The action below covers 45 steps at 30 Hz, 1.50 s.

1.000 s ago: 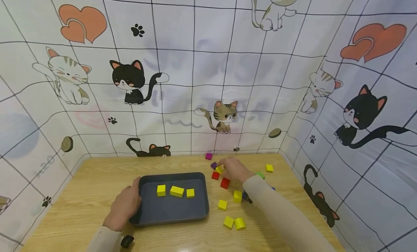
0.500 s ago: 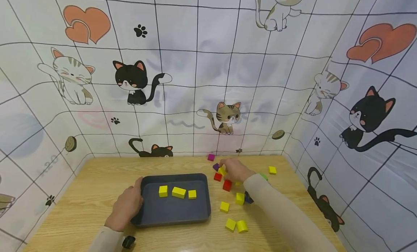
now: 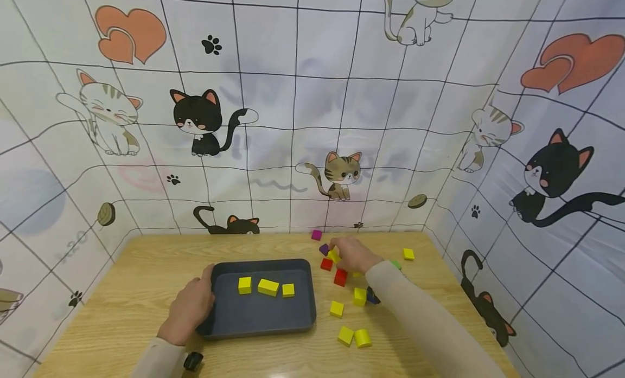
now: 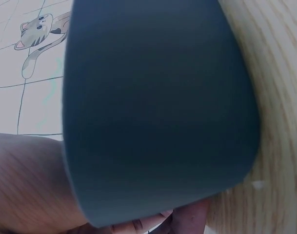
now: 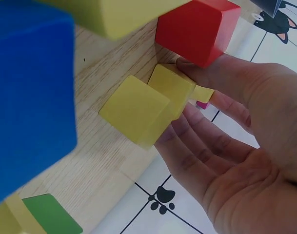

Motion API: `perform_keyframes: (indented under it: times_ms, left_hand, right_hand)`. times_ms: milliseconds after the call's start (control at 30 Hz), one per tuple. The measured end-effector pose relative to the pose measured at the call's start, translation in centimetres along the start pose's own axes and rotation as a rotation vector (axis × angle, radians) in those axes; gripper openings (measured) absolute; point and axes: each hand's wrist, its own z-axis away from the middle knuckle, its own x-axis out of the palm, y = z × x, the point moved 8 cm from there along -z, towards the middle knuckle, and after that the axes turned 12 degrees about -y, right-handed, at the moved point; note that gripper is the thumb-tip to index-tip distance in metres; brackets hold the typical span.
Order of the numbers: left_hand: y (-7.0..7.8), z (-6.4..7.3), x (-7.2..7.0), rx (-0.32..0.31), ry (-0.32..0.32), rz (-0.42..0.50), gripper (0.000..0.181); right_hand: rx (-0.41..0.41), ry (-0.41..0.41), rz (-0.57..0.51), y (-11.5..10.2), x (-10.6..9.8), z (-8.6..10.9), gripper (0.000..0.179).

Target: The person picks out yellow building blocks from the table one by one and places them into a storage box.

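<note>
A dark grey tray (image 3: 263,321) lies on the table with three yellow blocks (image 3: 268,287) inside it. My left hand (image 3: 187,308) holds the tray by its left side; in the left wrist view the tray wall (image 4: 158,107) hides most of the fingers. Right of the tray, my right hand (image 3: 356,255) reaches among scattered blocks. Its thumb and fingers pinch a yellow block (image 5: 171,87), seen in the right wrist view, beside another yellow block (image 5: 133,107). A red block (image 5: 197,31) is close to the thumb.
Several yellow blocks (image 3: 345,335) lie near the table's front right. Red (image 3: 326,264), purple (image 3: 324,249) and magenta (image 3: 316,235) blocks sit near the right hand. A blue block (image 5: 31,97) looms close to the right wrist camera. Patterned cloth walls (image 3: 273,150) enclose the table (image 3: 161,258).
The whole head view has shifted slightly. Both hands stay in nearly the same places, the left at the tray and the right at the yellow block.
</note>
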Motion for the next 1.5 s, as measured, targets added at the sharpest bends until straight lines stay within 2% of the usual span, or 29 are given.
perform_keyframes:
  times_ms: [333,567,800,1000,1500]
  left_hand:
    - [0.0,-0.1,0.4,-0.008,-0.003,0.004,0.074]
    - [0.0,0.1,0.2,0.012,0.004,-0.007,0.074]
    - [0.0,-0.1,-0.2,0.020,0.017,-0.020,0.075]
    - [0.1,-0.1,-0.4,0.023,0.023,-0.019,0.074]
    - [0.1,-0.2,-0.1,0.016,0.023,-0.020,0.069]
  right_hand:
    - [-0.017,0.013,0.000,-0.1,-0.1,0.1,0.051]
    - [-0.050,0.039,-0.028,-0.6,-0.7,0.4,0.058]
    - [-0.141,0.102,0.007,-2.7,-2.2,1.3,0.056]
    - [-0.174,0.122,0.052,-4.9,-2.9,2.1,0.055]
    - [-0.301,0.138,0.154,-10.7,-2.1,2.7,0.059]
